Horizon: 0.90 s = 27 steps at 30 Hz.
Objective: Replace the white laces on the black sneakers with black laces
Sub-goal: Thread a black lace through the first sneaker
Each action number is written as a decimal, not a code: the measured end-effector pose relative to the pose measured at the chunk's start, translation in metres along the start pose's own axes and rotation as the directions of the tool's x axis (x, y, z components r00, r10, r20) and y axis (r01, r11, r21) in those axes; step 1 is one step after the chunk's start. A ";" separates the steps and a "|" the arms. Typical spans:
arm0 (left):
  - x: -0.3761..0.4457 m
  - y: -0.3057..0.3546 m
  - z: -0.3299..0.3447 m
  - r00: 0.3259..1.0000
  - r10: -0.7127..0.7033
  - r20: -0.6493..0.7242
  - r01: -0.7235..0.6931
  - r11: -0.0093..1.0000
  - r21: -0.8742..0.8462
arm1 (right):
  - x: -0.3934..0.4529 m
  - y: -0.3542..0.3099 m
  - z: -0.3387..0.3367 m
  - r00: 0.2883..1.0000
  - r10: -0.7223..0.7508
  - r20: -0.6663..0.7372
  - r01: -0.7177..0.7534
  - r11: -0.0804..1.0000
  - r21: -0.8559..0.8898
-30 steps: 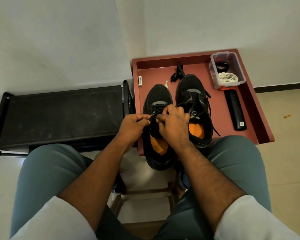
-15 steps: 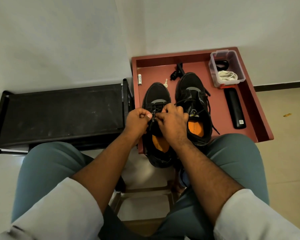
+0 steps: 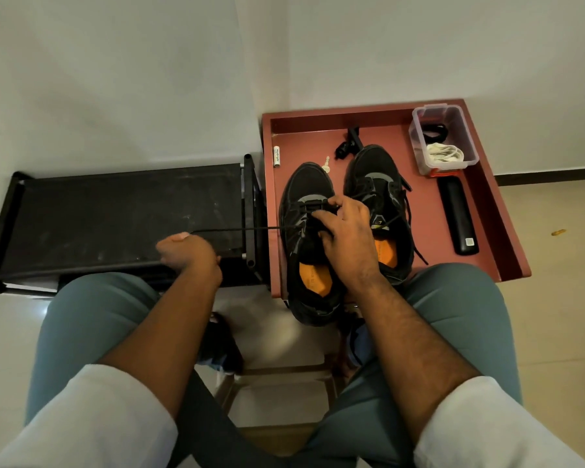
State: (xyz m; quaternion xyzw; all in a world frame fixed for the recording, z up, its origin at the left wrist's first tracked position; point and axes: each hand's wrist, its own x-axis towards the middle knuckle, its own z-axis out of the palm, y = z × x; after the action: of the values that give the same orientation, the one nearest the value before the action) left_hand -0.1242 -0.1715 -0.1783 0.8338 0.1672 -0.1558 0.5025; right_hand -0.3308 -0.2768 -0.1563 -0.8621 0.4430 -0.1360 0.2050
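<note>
Two black sneakers with orange insoles stand side by side on a red-brown tray table (image 3: 507,231). The left sneaker (image 3: 306,184) overhangs the table's near edge. My right hand (image 3: 347,231) grips its tongue and lace area. My left hand (image 3: 186,251) has pulled out to the left and pinches the end of a black lace (image 3: 237,229), stretched taut from the shoe's eyelet. The right sneaker (image 3: 375,167) carries a loose black lace.
A clear plastic box (image 3: 443,140) at the table's back right holds bundled white laces and a black coil. A black case (image 3: 458,214) lies beside the shoes. Small items lie behind the shoes. A black bench (image 3: 115,211) stands left of the table.
My left hand has drawn away from the shoe to the left, pulling the black lace out taut. My right hand stays on the left sneaker.
</note>
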 end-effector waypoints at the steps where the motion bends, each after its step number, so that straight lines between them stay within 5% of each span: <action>1: -0.006 -0.003 0.003 0.981 0.195 0.009 -0.196 0.980 0.036 | -0.001 -0.002 -0.003 1.000 -0.002 -0.007 0.002 1.000 -0.012; 3: -0.034 -0.007 0.015 0.818 0.498 0.288 -0.538 0.839 0.077 | -0.002 -0.004 -0.009 0.998 0.010 -0.054 -0.013 0.998 -0.057; 5: -0.065 -0.004 0.027 0.597 0.509 0.620 -0.666 0.746 0.029 | -0.004 -0.005 -0.015 0.995 0.047 -0.088 -0.055 0.995 -0.086; 7: -0.079 -0.002 0.035 0.475 0.446 0.759 -0.709 0.705 0.030 | -0.007 -0.005 -0.019 0.993 0.113 -0.025 -0.114 0.992 -0.057; 12: -0.069 -0.002 0.024 0.499 0.426 0.754 -0.737 0.667 0.112 | -0.007 0.002 -0.022 0.970 0.228 0.083 -0.233 0.971 0.055; 16: -0.017 -0.006 -0.009 0.839 0.383 0.386 -0.522 0.768 0.372 | -0.006 0.005 -0.021 0.962 0.262 0.082 -0.268 0.959 0.088; 18: -0.004 -0.007 -0.023 0.891 0.351 0.286 -0.451 0.747 0.488 | -0.006 0.005 -0.021 0.961 0.264 0.084 -0.272 0.955 0.115; 20: -0.015 -0.006 -0.020 0.802 0.424 0.421 -0.589 0.679 0.438 | -0.006 0.007 -0.019 0.958 0.274 0.091 -0.286 0.943 0.173; 23: -0.055 -0.002 0.005 0.547 0.496 0.675 -0.744 0.658 0.119 | -0.004 0.012 -0.020 0.926 0.368 0.081 -0.373 0.862 0.342; 27: -0.080 0.000 0.032 0.512 0.391 0.764 -0.662 0.747 0.061 | -0.003 0.013 -0.022 0.921 0.355 0.158 -0.385 0.889 0.248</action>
State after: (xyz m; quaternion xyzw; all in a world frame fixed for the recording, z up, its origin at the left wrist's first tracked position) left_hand -0.1991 -0.2093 -0.1582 0.7901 -0.3363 -0.3277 0.3940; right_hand -0.3509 -0.2860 -0.1437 -0.7310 0.5643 -0.1076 0.3682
